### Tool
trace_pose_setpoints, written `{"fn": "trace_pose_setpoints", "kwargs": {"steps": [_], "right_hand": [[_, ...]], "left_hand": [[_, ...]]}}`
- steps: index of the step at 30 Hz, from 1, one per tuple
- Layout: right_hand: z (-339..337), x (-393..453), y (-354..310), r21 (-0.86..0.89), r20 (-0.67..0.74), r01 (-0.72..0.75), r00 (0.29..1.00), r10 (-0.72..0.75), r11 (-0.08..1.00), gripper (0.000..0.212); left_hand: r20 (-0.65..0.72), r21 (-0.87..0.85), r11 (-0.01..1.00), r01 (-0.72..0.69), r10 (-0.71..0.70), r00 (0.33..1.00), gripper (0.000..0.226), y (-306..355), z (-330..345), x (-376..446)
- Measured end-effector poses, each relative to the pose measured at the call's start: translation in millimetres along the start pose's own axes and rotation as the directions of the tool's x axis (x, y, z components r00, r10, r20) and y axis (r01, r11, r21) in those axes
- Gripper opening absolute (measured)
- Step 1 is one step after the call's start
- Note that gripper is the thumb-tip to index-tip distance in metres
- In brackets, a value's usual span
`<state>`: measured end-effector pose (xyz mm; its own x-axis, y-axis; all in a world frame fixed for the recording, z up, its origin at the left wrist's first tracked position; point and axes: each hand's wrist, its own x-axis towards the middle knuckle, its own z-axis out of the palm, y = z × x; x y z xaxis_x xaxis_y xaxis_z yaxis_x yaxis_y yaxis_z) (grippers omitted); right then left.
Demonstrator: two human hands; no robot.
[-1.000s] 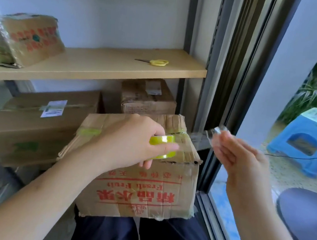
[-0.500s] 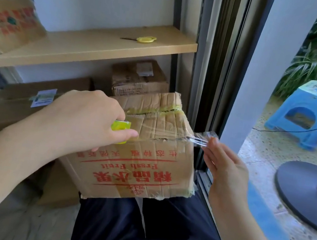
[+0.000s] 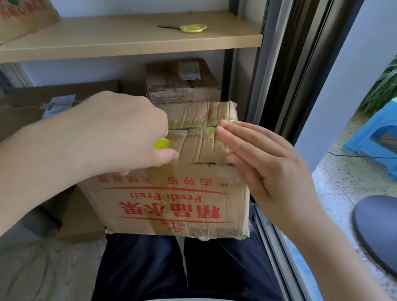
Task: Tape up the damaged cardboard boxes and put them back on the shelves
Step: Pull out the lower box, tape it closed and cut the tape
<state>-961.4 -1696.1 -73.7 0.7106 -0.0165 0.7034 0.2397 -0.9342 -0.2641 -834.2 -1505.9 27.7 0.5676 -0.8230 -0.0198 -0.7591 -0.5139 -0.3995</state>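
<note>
The worn cardboard box (image 3: 180, 196) sits on the person's lap, tipped toward the camera, its red printing upside down from here and its far edge just in front of the lower shelf's stacked boxes (image 3: 183, 81). The left hand (image 3: 118, 134) is clenched round the yellow-green tape roll (image 3: 162, 143), pressed near the top's left side. The right hand (image 3: 261, 164) lies flat with straight fingers (image 3: 230, 132) on the top's right edge, over the taped seam (image 3: 193, 123) — grasping nothing, only pressing.

Whether a fresh clear strip runs between the two hands I cannot tell; clear tape hardly shows on this creased card.

The risks, as I judge them:
- The top panel is buckled and ridged, so tape smoothed over it may bridge the creases and lift later.
- The box has only thighs under it; a hard press at the right edge could tilt it off toward the door track (image 3: 279, 240).
- If the roll is pulled while the right hand slackens, the strip may peel back or fold onto itself.
- The scissors (image 3: 193, 28) lie on the upper shelf (image 3: 121, 37), near its right end — reaching for them means letting go of something.
</note>
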Motion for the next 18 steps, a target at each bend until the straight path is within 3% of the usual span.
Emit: {"fn": "trace_pose_setpoints", "kwargs": {"steps": [2, 4, 8, 12, 18], "right_hand": [[6, 19, 0, -0.048, 0.297, 0.152, 0.946, -0.132, 0.987, 0.046], [10, 28, 3, -0.078, 0.441, 0.129, 0.894, -0.082, 0.989, 0.051], [10, 25, 9, -0.102, 0.426, 0.195, 0.895, -0.135, 0.976, 0.051], [12, 25, 1, -0.234, 0.527, 0.181, 0.849, -0.032, 0.955, 0.056], [8, 46, -11, -0.290, 0.625, 0.238, 0.781, -0.005, 0.927, 0.078]], "left_hand": [[0.025, -0.008, 1.000, 0.011, -0.011, 1.000, 0.060, 1, -1, 1], [0.025, -0.032, 0.999, 0.012, -0.011, 1.000, 0.061, 3, -1, -1], [0.050, -0.109, 0.992, -0.056, 0.062, 0.997, 0.065, -1, 0, -11], [0.075, -0.100, 0.993, -0.069, 0.077, 0.994, 0.062, -11, -3, -12], [-0.196, 0.086, 0.993, -0.075, 0.091, 0.976, 0.054, 11, 5, -5]]}}
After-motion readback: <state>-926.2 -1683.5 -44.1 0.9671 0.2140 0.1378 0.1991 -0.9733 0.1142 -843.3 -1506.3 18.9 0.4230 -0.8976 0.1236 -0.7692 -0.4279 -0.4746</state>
